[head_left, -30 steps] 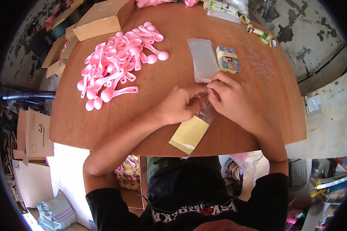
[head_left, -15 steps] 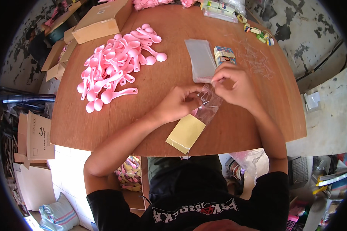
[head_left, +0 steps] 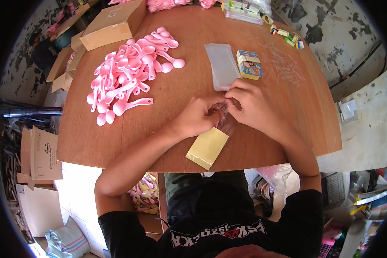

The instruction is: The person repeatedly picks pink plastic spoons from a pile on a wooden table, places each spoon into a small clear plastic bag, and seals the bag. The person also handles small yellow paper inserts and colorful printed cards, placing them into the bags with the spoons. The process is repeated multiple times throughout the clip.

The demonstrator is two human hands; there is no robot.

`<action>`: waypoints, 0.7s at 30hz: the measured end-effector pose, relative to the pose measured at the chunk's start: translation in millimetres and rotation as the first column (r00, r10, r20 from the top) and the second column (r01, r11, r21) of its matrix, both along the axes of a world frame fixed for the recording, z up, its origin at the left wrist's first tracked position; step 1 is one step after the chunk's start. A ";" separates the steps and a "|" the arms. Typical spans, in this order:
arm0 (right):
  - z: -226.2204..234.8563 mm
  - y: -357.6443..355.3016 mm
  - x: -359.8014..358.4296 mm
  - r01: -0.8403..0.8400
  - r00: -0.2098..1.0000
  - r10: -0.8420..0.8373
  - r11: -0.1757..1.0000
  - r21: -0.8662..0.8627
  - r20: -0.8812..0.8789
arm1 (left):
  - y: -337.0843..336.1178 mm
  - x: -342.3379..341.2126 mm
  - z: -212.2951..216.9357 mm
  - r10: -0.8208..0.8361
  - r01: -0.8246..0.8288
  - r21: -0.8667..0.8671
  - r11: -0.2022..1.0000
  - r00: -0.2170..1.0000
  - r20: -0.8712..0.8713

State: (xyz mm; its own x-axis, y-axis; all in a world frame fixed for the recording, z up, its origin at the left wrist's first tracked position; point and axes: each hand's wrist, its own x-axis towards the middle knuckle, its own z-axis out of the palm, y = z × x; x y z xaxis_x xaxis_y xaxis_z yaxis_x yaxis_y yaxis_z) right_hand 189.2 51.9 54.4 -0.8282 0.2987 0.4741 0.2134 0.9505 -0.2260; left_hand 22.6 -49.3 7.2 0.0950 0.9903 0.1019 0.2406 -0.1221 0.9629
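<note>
**Clear plastic bag [head_left: 230,129] with flat, pale-yellow rectangular card [head_left: 207,148]: in hand, mouth not visibly fastened**

Location: near edge of a curved brown wooden worktop [head_left: 172,92], in front of the wearer; card end toward the body, gathered film end away.

Left hand [head_left: 197,115]: grip clamped on the gathered film above the card. A sliver of pink shows by the fingertips; the rest is hidden.

Right hand [head_left: 251,105]: grip together, pinched on the bag's mouth, close to the left fingertips. Whether a thin strand is pinched there too, cannot tell.

Condition: card inserted, film bunched; closing appears under way, judged unfinished.

Loose stock, worktop:
- Pink plastic spoons [head_left: 124,63], one heap, left side.
- Flat clear plastic sleeves [head_left: 222,66], one stack, beyond the hands.
- Blue-and-yellow printed cards [head_left: 250,69], one banded block, just right of the sleeves.
- Thin transparent strands [head_left: 284,64], scattered, far right.

Below worktop, left: open brown cardboard carton [head_left: 152,224] holding many pink-and-yellow pieces [head_left: 144,194], probably finished packets. Considerable stock apparently remains unpacked.
</note>
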 end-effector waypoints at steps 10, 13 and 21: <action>-7.1 13.9 -3.0 -0.069 0.979 0.014 0.961 -0.267 -0.202 | 1.4 1.6 0.6 0.026 -0.031 0.125 0.992 0.999 0.035; -3.0 20.5 -1.9 -0.087 0.947 -0.096 0.843 -0.531 -0.307 | 2.8 -5.9 -2.4 -0.038 0.036 0.012 0.999 0.988 0.151; 63.1 169.0 93.9 -0.658 0.752 0.061 0.129 -0.742 -0.656 | 11.1 -9.9 -4.3 -0.021 0.036 -0.022 0.999 0.868 0.496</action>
State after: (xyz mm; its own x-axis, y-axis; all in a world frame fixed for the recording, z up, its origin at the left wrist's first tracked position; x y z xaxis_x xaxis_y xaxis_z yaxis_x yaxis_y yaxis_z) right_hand 283.1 220.9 117.5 -0.8008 0.4570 0.3871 -0.4736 -0.0874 -0.8764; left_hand 12.7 -38.2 2.9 0.0680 0.9912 0.1139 -0.2724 -0.0914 0.9578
